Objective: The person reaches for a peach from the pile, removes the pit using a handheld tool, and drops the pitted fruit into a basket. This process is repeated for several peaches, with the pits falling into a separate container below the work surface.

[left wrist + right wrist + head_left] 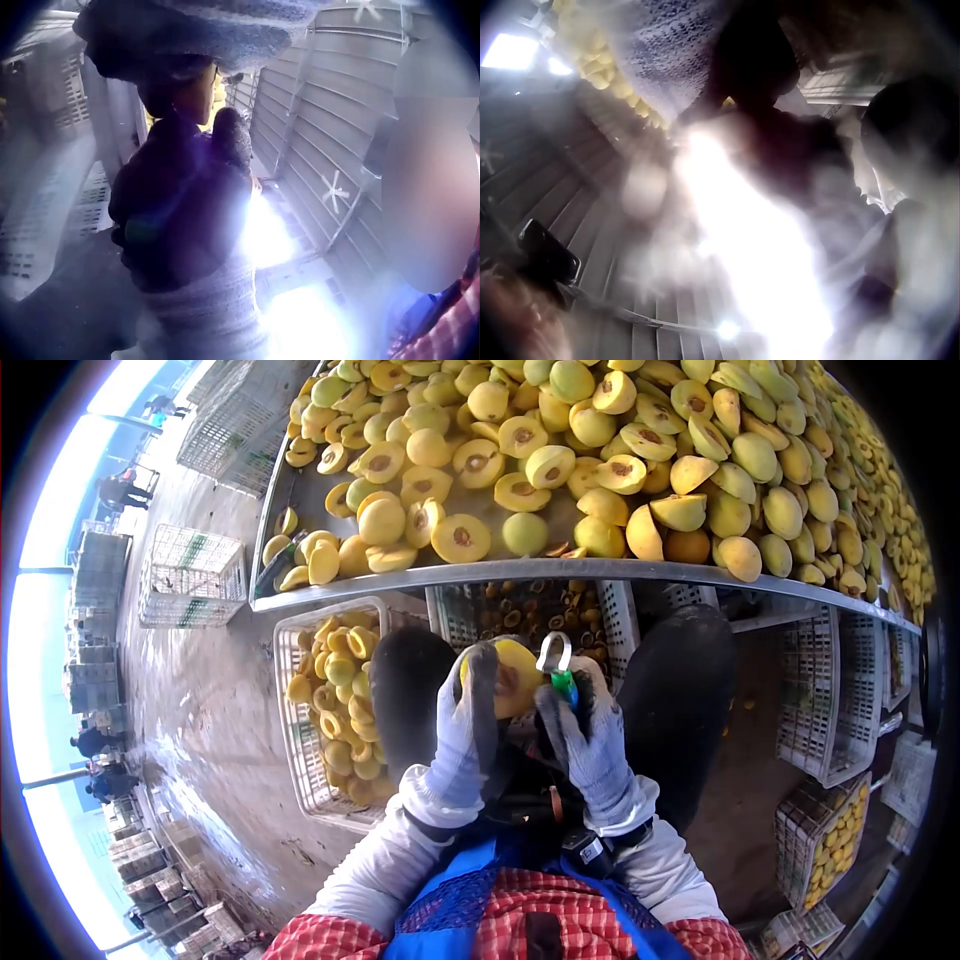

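On your far left, a white crate (192,578) stands on the floor (215,690), near a stack of crates (232,435). Next begins the bench (600,568), running across ahead of you to the right; its metal rim bounds a heap of yellow halves (462,538), some with brown centres facing up, thinner on the left and piled deep on the right. Below its left part, the peach crate (305,760) is well filled with yellow pieces (345,670), many of them cut, beside your knee. Your gloved left hand (462,705) grips a fruit half (515,680) between your knees, its brown centre showing. Beyond it, partly under the bench, the pit crate (619,622) contains small brown pieces (545,610). Your gloved right hand (592,735) holds a green tool (565,686), its metal loop just beside the fruit half; whether they touch, you cannot tell, and glare blurs the right wrist view. Further right, a slatted crate (806,695) leans under the bench, and, lower, a mesh crate (797,838) holds yellow fruit (840,838).
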Available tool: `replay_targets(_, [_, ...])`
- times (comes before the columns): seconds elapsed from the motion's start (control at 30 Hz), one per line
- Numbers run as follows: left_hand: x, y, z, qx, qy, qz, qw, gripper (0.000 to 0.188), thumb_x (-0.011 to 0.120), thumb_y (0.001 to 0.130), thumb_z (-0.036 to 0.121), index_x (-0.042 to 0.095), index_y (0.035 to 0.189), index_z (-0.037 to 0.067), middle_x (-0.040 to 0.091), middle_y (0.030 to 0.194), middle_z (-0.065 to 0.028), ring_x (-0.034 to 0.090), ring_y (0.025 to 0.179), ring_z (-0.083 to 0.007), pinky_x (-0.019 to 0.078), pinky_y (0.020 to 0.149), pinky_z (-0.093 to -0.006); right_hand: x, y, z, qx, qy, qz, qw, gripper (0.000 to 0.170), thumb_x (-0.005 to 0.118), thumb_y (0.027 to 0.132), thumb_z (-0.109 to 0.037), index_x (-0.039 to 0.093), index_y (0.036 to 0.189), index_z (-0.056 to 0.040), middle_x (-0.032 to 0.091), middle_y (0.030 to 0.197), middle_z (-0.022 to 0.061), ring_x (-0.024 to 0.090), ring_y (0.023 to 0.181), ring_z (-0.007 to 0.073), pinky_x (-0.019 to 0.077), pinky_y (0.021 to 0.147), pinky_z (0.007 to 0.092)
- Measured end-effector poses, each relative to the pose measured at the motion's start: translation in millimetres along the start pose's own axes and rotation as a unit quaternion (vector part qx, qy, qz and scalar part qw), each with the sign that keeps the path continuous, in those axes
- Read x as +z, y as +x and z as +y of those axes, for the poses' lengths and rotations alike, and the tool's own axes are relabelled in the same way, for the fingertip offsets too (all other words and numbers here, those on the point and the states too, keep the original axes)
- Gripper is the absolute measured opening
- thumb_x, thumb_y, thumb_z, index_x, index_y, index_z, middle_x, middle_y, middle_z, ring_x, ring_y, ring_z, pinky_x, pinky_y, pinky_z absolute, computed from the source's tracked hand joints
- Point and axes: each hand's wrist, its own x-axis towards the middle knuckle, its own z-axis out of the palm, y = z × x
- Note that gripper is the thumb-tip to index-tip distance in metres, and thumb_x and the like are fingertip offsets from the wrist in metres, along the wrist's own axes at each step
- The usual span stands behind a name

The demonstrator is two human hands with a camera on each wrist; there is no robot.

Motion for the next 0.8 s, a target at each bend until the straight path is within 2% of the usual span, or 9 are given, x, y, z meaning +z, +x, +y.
replay_targets(0.13, [17.3,-12.5,8.3,0.011,-0.051,0.033,0.998,0.041,0.050,0.098,0.036,0.056,0.114,-0.001,0.059,0.099,-0.0062,0.055,0.087,-0.0112,0.0451,0.081,-0.0246,10.3,-18.5,-5.2,-0.004,-0.117,-0.029,0.993,0.020,0.058,0.090,-0.019,0.053,0.096,-0.0008,0.061,0.079,0.0197,0.063,0.071,0.0370,0.0498,0.061,0.0389])
replay_targets(0.23, [24.4,-16.5,10.4,0.016,-0.030,0.040,0.999,0.046,0.045,0.099,0.040,0.055,0.117,-0.002,0.059,0.104,-0.0083,0.055,0.096,-0.0141,0.0443,0.087,-0.0280,14.8,-21.2,-5.6,-0.035,-0.131,0.012,0.991,0.022,0.059,0.089,-0.019,0.052,0.098,-0.0006,0.061,0.080,0.0210,0.063,0.073,0.0379,0.0491,0.061,0.0396])
replay_targets(0.3, [24.1,-18.6,2.5,0.119,0.034,0.039,0.992,0.047,0.044,0.099,0.040,0.055,0.118,-0.002,0.059,0.106,-0.0093,0.055,0.097,-0.0150,0.0439,0.088,-0.0285,18.4,-23.5,-2.2,-0.033,-0.136,0.017,0.990,0.023,0.059,0.089,-0.019,0.052,0.099,-0.0007,0.060,0.080,0.0211,0.063,0.074,0.0378,0.0491,0.061,0.0396])
replay_targets(0.37, [22.3,-18.7,-2.7,0.135,0.039,0.041,0.989,0.048,0.042,0.099,0.041,0.054,0.118,-0.002,0.058,0.108,-0.0103,0.055,0.098,-0.0159,0.0436,0.089,-0.0290,20.8,-26.3,0.9,0.001,-0.104,0.016,0.994,0.022,0.058,0.089,-0.019,0.051,0.100,-0.0006,0.060,0.081,0.0213,0.062,0.074,0.0384,0.0491,0.062,0.0398])
replay_targets(0.43, [21.7,-16.7,-6.4,0.065,-0.017,0.048,0.997,0.048,0.041,0.100,0.041,0.054,0.119,-0.002,0.058,0.108,-0.0111,0.055,0.099,-0.0169,0.0431,0.091,-0.0295,21.5,-26.2,3.0,0.013,-0.088,0.015,0.996,0.023,0.058,0.090,-0.019,0.051,0.102,-0.0002,0.060,0.081,0.0216,0.062,0.074,0.0387,0.0492,0.062,0.0399])
replay_targets(0.53, [23.4,-18.2,-9.4,0.069,-0.010,0.049,0.996,0.048,0.041,0.100,0.039,0.053,0.120,-0.002,0.057,0.111,-0.0122,0.054,0.102,-0.0183,0.0418,0.093,-0.0300,22.7,-29.8,13.5,-0.033,-0.114,0.025,0.993,0.027,0.056,0.090,-0.019,0.051,0.108,0.0009,0.061,0.081,0.0221,0.063,0.074,0.0390,0.0494,0.063,0.0403])
replay_targets(0.63, [27.5,-20.5,-7.6,0.144,0.033,0.024,0.989,0.045,0.044,0.100,0.035,0.050,0.124,-0.003,0.055,0.115,-0.0122,0.052,0.105,-0.0181,0.0403,0.094,-0.0295,25.7,-39.4,33.9,-0.078,-0.105,0.039,0.991,0.031,0.055,0.091,-0.019,0.051,0.114,0.0020,0.061,0.083,0.0228,0.063,0.073,0.0391,0.0495,0.065,0.0412])
replay_targets(0.73, [19.7,-17.6,0.2,0.147,0.049,-0.069,0.985,0.044,0.047,0.099,0.030,0.046,0.128,-0.003,0.054,0.118,-0.0116,0.051,0.107,-0.0170,0.0393,0.095,-0.0288,15.0,-34.5,22.2,0.009,-0.024,0.001,1.000,0.033,0.054,0.092,-0.020,0.051,0.115,0.0034,0.062,0.084,0.0237,0.063,0.074,0.0396,0.0494,0.067,0.0422])
replay_targets(0.8, [0.6,-6.4,12.3,-0.024,-0.031,-0.187,0.982,0.046,0.051,0.097,0.029,0.043,0.130,-0.003,0.054,0.119,-0.0120,0.050,0.109,-0.0171,0.0391,0.097,-0.0295,8.2,-34.7,32.4,0.044,-0.090,-0.039,0.994,0.033,0.054,0.092,-0.021,0.052,0.113,0.0043,0.062,0.085,0.0248,0.063,0.076,0.0407,0.0491,0.068,0.0425])
